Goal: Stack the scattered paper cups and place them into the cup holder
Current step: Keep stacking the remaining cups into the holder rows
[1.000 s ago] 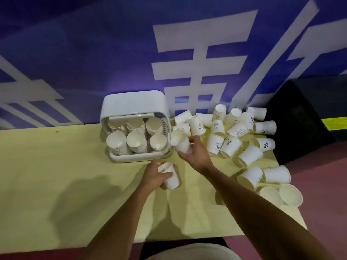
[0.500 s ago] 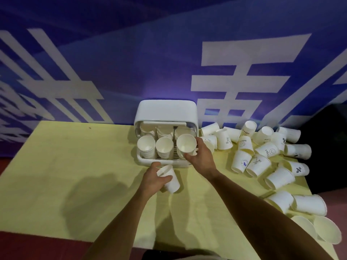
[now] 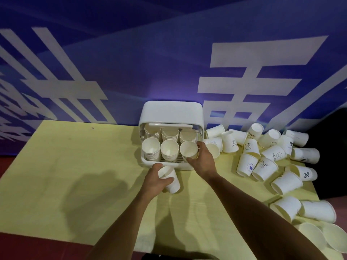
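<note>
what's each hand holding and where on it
The left hand grips a tilted cup round its wall near the rim. The right hand holds a second cup by its side under the rim, at the front right slot of the holder.

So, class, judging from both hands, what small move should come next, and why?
Probably the right hand pushes its cup down into the front-right corner of the cup holder and lets go. That cup sits over that corner, slightly tilted, while the left hand holds a second cup low over the table.
</note>
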The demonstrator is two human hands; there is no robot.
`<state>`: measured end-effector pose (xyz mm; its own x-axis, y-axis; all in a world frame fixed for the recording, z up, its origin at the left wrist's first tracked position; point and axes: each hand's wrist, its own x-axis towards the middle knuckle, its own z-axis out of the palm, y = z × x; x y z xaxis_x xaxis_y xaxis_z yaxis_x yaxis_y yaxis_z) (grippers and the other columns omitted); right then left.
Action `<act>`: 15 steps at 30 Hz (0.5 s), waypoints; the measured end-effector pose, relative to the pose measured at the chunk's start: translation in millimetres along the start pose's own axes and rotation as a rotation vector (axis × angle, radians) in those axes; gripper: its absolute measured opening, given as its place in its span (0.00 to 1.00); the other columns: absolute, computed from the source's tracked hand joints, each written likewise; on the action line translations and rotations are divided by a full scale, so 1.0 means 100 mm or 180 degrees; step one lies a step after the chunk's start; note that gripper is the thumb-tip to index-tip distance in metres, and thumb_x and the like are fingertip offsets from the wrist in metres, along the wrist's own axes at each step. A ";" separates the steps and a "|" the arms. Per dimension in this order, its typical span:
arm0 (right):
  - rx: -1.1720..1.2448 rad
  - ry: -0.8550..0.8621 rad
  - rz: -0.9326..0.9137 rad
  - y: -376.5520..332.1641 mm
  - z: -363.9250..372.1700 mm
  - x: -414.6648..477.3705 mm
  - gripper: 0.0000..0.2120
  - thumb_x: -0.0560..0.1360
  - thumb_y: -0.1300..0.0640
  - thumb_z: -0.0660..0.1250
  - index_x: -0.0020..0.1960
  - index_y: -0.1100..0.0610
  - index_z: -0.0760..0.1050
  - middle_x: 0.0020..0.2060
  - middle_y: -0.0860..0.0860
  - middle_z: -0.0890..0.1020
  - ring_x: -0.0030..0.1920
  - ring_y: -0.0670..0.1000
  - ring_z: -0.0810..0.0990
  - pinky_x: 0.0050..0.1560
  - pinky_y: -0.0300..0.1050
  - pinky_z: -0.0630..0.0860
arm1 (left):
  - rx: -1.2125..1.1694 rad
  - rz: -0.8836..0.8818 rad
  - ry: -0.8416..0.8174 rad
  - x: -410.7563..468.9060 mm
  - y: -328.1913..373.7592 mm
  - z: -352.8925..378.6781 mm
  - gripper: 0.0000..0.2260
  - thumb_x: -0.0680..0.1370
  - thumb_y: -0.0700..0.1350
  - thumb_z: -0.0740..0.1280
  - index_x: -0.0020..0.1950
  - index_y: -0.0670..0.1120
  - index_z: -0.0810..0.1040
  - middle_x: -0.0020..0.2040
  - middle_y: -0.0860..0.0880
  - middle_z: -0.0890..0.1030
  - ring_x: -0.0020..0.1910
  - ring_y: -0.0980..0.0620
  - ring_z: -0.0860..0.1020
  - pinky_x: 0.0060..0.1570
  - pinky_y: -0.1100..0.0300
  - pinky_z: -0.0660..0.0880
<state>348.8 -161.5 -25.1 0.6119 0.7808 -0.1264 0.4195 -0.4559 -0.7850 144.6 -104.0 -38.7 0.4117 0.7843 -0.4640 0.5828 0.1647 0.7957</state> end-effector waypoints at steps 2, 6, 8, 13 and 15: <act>0.0008 -0.0024 0.0048 0.03 -0.02 -0.01 0.33 0.68 0.52 0.79 0.68 0.54 0.68 0.61 0.52 0.78 0.59 0.54 0.77 0.55 0.48 0.77 | -0.0041 -0.0021 -0.0021 0.00 0.01 0.01 0.25 0.67 0.47 0.77 0.60 0.56 0.70 0.59 0.50 0.77 0.55 0.52 0.78 0.40 0.63 0.74; 0.0032 -0.0020 0.0106 0.07 -0.07 -0.07 0.34 0.69 0.55 0.77 0.70 0.55 0.67 0.65 0.53 0.76 0.63 0.55 0.76 0.59 0.51 0.77 | -0.0037 -0.0050 -0.0053 0.00 0.07 0.04 0.24 0.72 0.44 0.77 0.62 0.55 0.69 0.57 0.54 0.77 0.51 0.58 0.76 0.34 0.72 0.71; 0.0121 -0.0018 0.0110 0.08 -0.08 -0.13 0.32 0.69 0.55 0.77 0.70 0.55 0.67 0.64 0.53 0.76 0.62 0.54 0.76 0.58 0.47 0.75 | -0.0043 -0.0032 -0.0041 0.00 0.11 0.07 0.25 0.72 0.46 0.77 0.64 0.54 0.70 0.58 0.54 0.78 0.52 0.58 0.77 0.35 0.72 0.71; 0.0307 -0.0139 -0.0031 0.01 -0.06 -0.28 0.30 0.69 0.57 0.76 0.69 0.55 0.70 0.61 0.48 0.75 0.58 0.48 0.74 0.57 0.40 0.71 | -0.0122 -0.0048 -0.0029 0.03 0.18 0.16 0.31 0.69 0.56 0.76 0.67 0.52 0.69 0.60 0.53 0.79 0.57 0.53 0.78 0.52 0.60 0.76; 0.0316 -0.0215 -0.0064 0.01 -0.05 -0.31 0.30 0.69 0.58 0.75 0.69 0.55 0.70 0.61 0.48 0.75 0.59 0.48 0.75 0.59 0.40 0.71 | -0.0118 -0.0023 -0.0030 0.04 0.22 0.19 0.31 0.68 0.57 0.76 0.67 0.52 0.69 0.60 0.52 0.79 0.58 0.52 0.78 0.58 0.54 0.76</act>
<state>333.7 -189.0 -19.1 0.5560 0.8179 -0.1479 0.3609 -0.3978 -0.8435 171.8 -108.5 -30.5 0.4143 0.7775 -0.4731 0.5596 0.1924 0.8062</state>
